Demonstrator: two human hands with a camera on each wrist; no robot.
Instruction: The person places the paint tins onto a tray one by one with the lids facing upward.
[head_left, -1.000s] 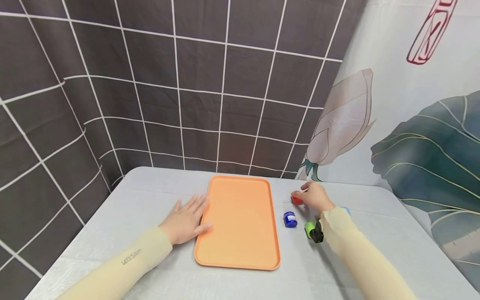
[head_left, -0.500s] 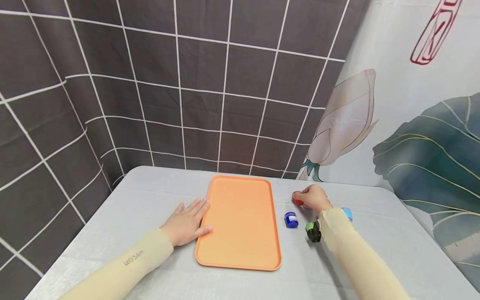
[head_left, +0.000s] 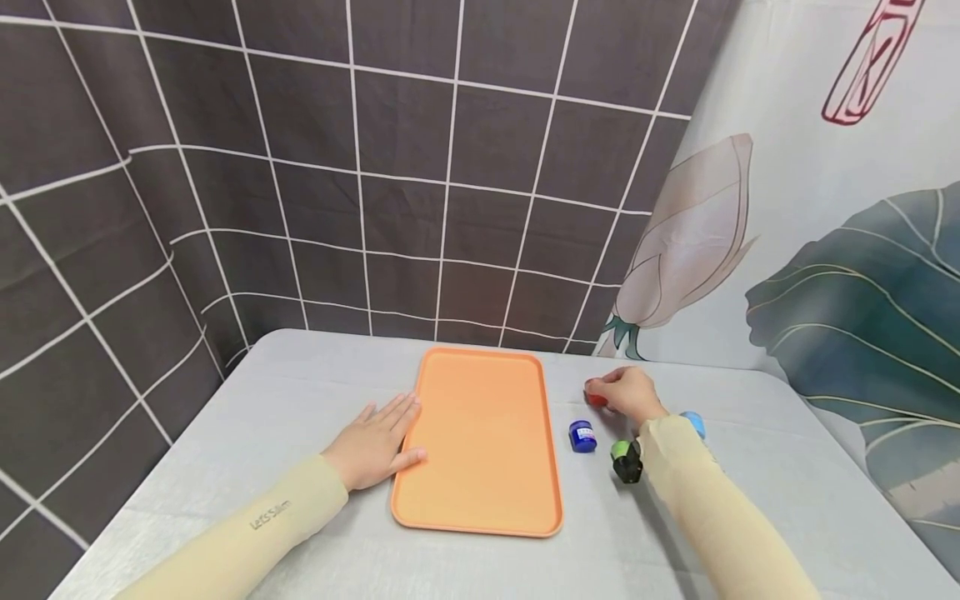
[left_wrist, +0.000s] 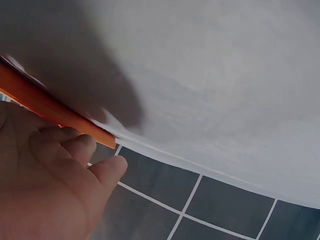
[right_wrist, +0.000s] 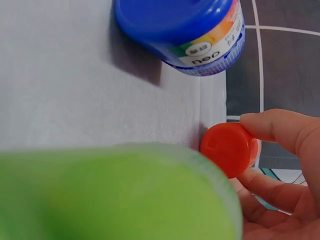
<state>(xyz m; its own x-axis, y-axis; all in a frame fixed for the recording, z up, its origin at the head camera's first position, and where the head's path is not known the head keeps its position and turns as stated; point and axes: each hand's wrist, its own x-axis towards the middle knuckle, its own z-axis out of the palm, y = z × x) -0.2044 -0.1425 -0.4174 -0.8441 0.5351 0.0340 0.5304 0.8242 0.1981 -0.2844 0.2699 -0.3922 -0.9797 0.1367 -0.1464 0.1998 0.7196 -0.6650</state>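
Backdrop [head_left: 405, 208]: dark, crossed by white grid lines, meeting a white curtain [head_left: 795, 308] printed with a bud and a leaf.
Table [head_left: 322, 558]: covered in pale grey.
Orange tray [head_left: 480, 442]: flat on the table, left of the containers.
Left hand [head_left: 371, 446]: resting at the tray's left edge with straight fingers and thumb held wide.
Right hand [head_left: 632, 393]: pinching with narrowed fingers and thumb.
Red container [right_wrist: 227, 149]: held in that pinch, right of the tray; unclear whether raised.
Blue jar [head_left: 582, 437]: near the tray's right edge.
Green container [head_left: 620, 450]: partly behind a black wrist camera [head_left: 628, 468].
Light-blue container [head_left: 694, 423]: partly behind the right sleeve [head_left: 712, 500].
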